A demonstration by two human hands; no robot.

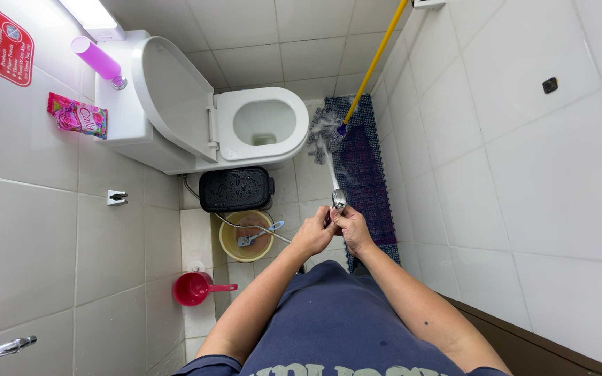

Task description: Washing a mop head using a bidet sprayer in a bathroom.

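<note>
Two hands, left hand (313,233), right hand (350,226), fingers pinching sprayer head (338,200)

At the centre of the frame both hands meet over the floor: the left hand (313,233) and right hand (351,228) close their fingers (330,217) together on a small shiny metal spray head (338,200). Just left of them a yellow bucket (247,235) sits on the tiled floor (313,177), with a black bin (236,189) above it and a red dipper (195,288) lower left. The white toilet (263,124), lid up, fills the upper middle. A yellow-handled mop (371,66) leans at upper right, its head resting on a dark blue mat (365,170). A purple bottle (97,59) stands on the tank at upper left.
</note>
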